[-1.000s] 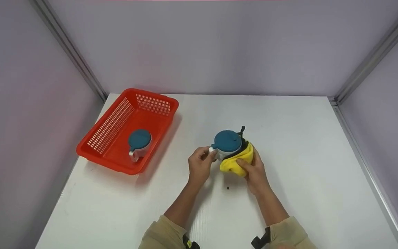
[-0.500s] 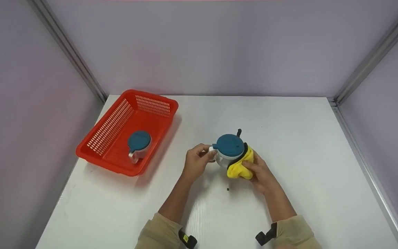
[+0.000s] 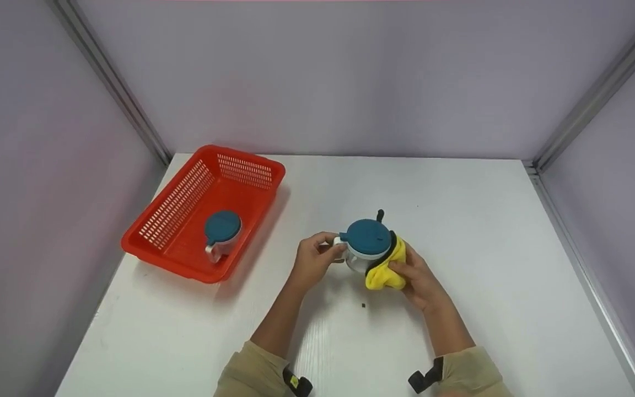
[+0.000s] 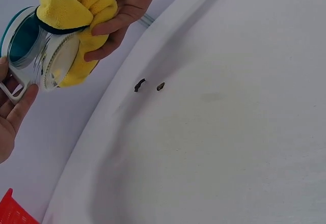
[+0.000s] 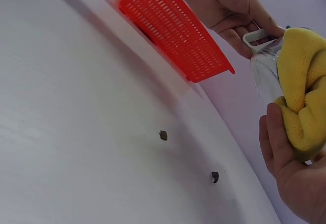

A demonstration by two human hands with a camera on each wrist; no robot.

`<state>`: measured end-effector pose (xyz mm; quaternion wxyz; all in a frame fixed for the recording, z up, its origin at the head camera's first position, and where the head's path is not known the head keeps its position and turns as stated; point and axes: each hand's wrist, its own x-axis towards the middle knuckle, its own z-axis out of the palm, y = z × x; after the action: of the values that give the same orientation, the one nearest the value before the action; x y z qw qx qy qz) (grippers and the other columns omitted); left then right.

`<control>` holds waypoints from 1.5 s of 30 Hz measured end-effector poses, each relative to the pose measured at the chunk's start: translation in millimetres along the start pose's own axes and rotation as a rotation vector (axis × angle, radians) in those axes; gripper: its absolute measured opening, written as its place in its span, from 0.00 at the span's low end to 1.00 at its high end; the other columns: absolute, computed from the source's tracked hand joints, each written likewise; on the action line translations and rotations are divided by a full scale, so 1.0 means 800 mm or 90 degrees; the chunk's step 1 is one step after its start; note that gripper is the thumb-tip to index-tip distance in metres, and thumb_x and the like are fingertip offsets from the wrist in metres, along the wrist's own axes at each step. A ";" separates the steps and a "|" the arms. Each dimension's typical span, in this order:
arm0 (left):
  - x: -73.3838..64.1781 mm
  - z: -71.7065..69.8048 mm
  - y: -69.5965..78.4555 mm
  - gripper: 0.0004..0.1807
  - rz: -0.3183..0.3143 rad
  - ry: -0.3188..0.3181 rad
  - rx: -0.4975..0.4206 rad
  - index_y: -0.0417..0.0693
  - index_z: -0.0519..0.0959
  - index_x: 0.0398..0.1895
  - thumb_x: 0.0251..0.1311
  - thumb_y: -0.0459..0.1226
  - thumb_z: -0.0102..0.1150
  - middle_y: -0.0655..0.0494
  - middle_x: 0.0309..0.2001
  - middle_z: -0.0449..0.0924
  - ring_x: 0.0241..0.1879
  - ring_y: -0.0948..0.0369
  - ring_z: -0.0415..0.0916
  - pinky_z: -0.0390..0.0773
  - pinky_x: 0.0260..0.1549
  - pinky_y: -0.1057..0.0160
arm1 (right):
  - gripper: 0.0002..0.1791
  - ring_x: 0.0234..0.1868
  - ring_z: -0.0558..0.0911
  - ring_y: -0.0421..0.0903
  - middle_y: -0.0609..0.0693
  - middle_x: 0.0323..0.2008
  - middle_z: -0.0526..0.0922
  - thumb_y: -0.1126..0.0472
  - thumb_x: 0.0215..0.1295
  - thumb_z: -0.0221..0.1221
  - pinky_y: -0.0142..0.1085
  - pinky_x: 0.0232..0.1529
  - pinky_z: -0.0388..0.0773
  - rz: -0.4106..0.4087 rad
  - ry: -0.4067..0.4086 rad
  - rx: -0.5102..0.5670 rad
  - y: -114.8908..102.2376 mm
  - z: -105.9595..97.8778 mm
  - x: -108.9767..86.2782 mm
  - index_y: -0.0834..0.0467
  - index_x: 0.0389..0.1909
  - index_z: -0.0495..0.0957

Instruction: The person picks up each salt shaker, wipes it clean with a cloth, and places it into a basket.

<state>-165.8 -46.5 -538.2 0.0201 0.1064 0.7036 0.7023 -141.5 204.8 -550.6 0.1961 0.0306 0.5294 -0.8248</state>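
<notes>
Held above the table is a clear jar (image 3: 369,237) with a teal lid and a white handle. My left hand (image 3: 313,262) pinches the handle (image 5: 254,36) between thumb and fingers. On the jar's right side, my right hand (image 3: 421,280) grips a yellow cloth (image 3: 386,274) with dark edging and presses it to the wall. The left wrist view shows the jar's ribbed base (image 4: 60,63), with the cloth wrapped partly round it. Part of the jar is hidden behind the cloth in the right wrist view.
A red basket (image 3: 166,267) stands on the left of the white table (image 3: 488,231), holding a second teal-lidded jar (image 3: 222,226). Dark crumbs (image 5: 163,135) lie on the tabletop below the hands. Pale panels (image 3: 317,77) enclose the back and sides.
The jar has come slightly nearer and to the right. My right hand has slid the cloth from the jar's front towards its right side. My left hand keeps its hold on the handle.
</notes>
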 end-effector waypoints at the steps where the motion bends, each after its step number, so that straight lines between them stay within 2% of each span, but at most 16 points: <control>1: 0.000 0.000 0.000 0.11 0.001 0.002 0.000 0.41 0.83 0.44 0.60 0.36 0.66 0.48 0.36 0.79 0.39 0.50 0.85 0.87 0.37 0.57 | 0.37 0.55 0.74 0.50 0.56 0.59 0.68 0.67 0.64 0.60 0.36 0.58 0.79 -0.002 0.004 0.001 0.000 0.001 0.000 0.49 0.72 0.58; 8: -0.001 0.003 0.002 0.10 0.008 0.012 -0.002 0.40 0.83 0.46 0.62 0.34 0.65 0.45 0.36 0.79 0.42 0.42 0.84 0.87 0.38 0.55 | 0.38 0.53 0.74 0.49 0.55 0.59 0.68 0.67 0.64 0.61 0.35 0.55 0.80 -0.016 0.022 0.000 0.001 0.004 0.001 0.48 0.73 0.58; 14: -0.002 0.007 0.004 0.10 0.003 0.049 0.005 0.38 0.83 0.46 0.63 0.31 0.63 0.43 0.41 0.81 0.43 0.45 0.84 0.87 0.37 0.57 | 0.38 0.52 0.75 0.49 0.55 0.60 0.68 0.67 0.66 0.61 0.34 0.55 0.80 -0.068 0.031 -0.003 0.010 0.012 0.003 0.47 0.73 0.57; 19: -0.005 0.012 0.004 0.08 -0.002 0.091 0.003 0.36 0.82 0.44 0.62 0.30 0.63 0.43 0.39 0.81 0.43 0.46 0.85 0.87 0.37 0.59 | 0.45 0.60 0.71 0.51 0.50 0.65 0.66 0.64 0.63 0.65 0.34 0.61 0.76 -0.117 0.059 -0.088 0.018 0.023 0.004 0.44 0.76 0.51; 24: -0.006 0.017 -0.004 0.09 -0.002 0.130 -0.003 0.38 0.82 0.44 0.62 0.32 0.63 0.45 0.39 0.81 0.43 0.53 0.85 0.87 0.39 0.60 | 0.49 0.64 0.68 0.48 0.43 0.67 0.65 0.58 0.60 0.69 0.28 0.63 0.73 -0.153 0.110 -0.185 0.022 0.030 0.005 0.42 0.77 0.49; 27: -0.006 0.021 -0.008 0.09 0.025 0.149 0.008 0.40 0.82 0.44 0.63 0.33 0.64 0.46 0.39 0.81 0.41 0.55 0.85 0.86 0.38 0.61 | 0.49 0.64 0.68 0.47 0.43 0.67 0.65 0.55 0.60 0.69 0.27 0.64 0.70 -0.169 0.137 -0.231 0.024 0.035 0.004 0.41 0.76 0.49; 31: -0.008 0.027 -0.009 0.08 0.084 0.169 0.049 0.41 0.82 0.43 0.62 0.35 0.64 0.47 0.38 0.81 0.39 0.56 0.85 0.86 0.36 0.63 | 0.50 0.63 0.67 0.43 0.42 0.67 0.65 0.53 0.61 0.68 0.28 0.66 0.68 -0.167 0.172 -0.270 0.027 0.041 0.002 0.39 0.77 0.48; 35: -0.012 0.036 -0.009 0.08 0.109 0.201 0.086 0.43 0.82 0.42 0.62 0.36 0.65 0.49 0.36 0.81 0.38 0.59 0.84 0.86 0.35 0.66 | 0.50 0.63 0.67 0.42 0.42 0.67 0.65 0.55 0.61 0.68 0.34 0.69 0.65 -0.171 0.214 -0.282 0.032 0.052 0.001 0.42 0.77 0.46; 40: -0.014 0.047 -0.012 0.07 0.088 0.256 0.112 0.46 0.83 0.41 0.63 0.38 0.65 0.55 0.35 0.81 0.37 0.63 0.81 0.85 0.37 0.68 | 0.51 0.63 0.67 0.43 0.45 0.67 0.65 0.54 0.59 0.69 0.41 0.71 0.63 -0.203 0.257 -0.270 0.038 0.066 0.003 0.44 0.77 0.48; 43: -0.014 0.048 -0.012 0.07 0.079 0.266 0.118 0.47 0.84 0.41 0.62 0.39 0.65 0.57 0.34 0.80 0.37 0.64 0.81 0.85 0.38 0.69 | 0.52 0.63 0.67 0.43 0.42 0.67 0.66 0.51 0.57 0.71 0.41 0.72 0.63 -0.209 0.267 -0.260 0.040 0.070 0.003 0.41 0.77 0.49; 45: -0.014 0.046 -0.010 0.07 0.081 0.258 0.109 0.46 0.84 0.40 0.62 0.38 0.65 0.56 0.34 0.80 0.37 0.63 0.81 0.85 0.37 0.68 | 0.52 0.64 0.66 0.42 0.41 0.67 0.65 0.48 0.55 0.71 0.41 0.72 0.63 -0.203 0.268 -0.258 0.040 0.069 0.003 0.39 0.76 0.50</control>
<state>-149.5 -12.4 -547.8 -0.1748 0.0085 0.7424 0.6467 -123.4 144.0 -554.6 -0.0471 0.0775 0.7098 -0.6985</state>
